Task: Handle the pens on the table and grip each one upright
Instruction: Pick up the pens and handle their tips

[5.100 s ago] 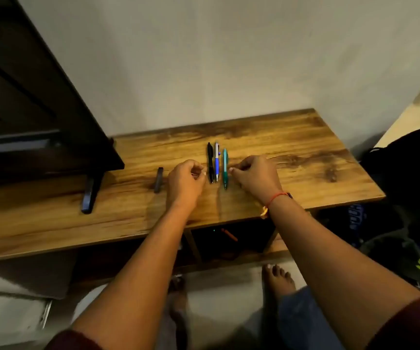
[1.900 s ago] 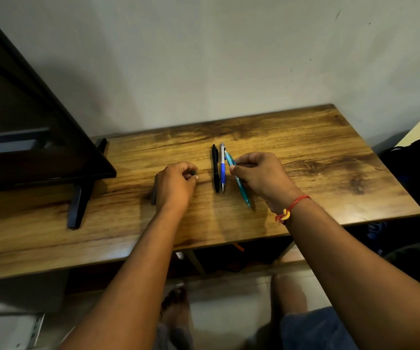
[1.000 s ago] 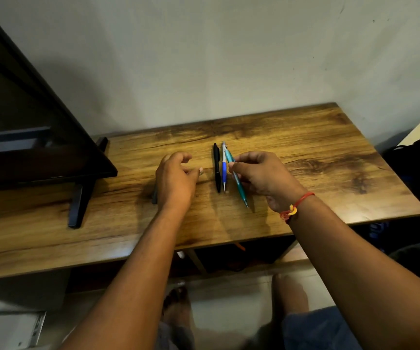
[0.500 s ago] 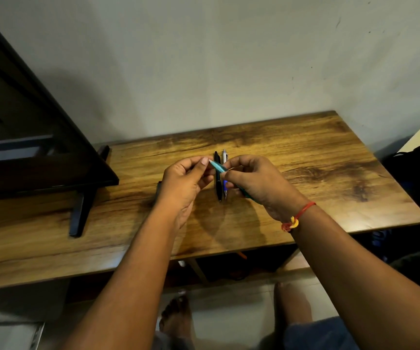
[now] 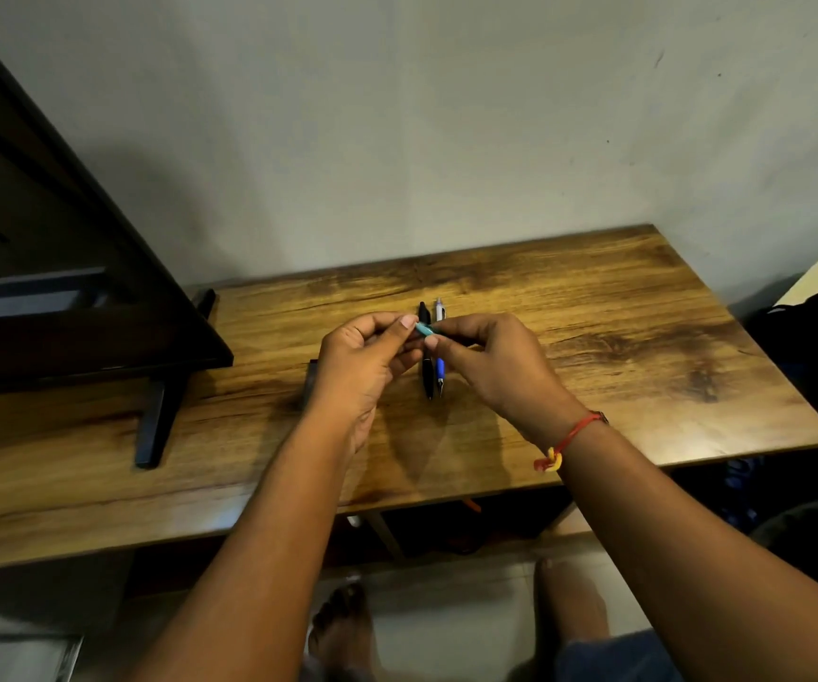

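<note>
A pale plaster wall (image 5: 446, 115) fills the upper half of the view from the person's head, looking down. Against it stands a wooden table (image 5: 618, 347) with strong dark grain, running the full width of the scene. On its left end sits a large dark flat screen (image 5: 52, 287), resting on a black angled stand foot (image 5: 156, 420). Two bare forearms reach in from the bottom edge and meet above the middle of the table. The left hand (image 5: 362, 366) has its fingers curled, and its thumb and forefinger pinch one end of a teal pen (image 5: 424, 329). The right hand (image 5: 495, 366) is also curled, and its thumb and fingers close round the rest of the same pen, hiding most of it. Only a short teal stretch shows between the two hands, lifted off the table and lying crosswise, not upright. Beneath the hands a black pen (image 5: 427, 376) and a blue pen (image 5: 440, 371) lie flat on the wood, side by side and nearly touching, with their far ends towards the wall. A red thread bracelet (image 5: 569, 438) circles the right wrist. A small dark object (image 5: 312, 381) lies on the table, mostly hidden behind the left hand. Below the table edge, a bare foot (image 5: 343, 627) rests on the floor.
</note>
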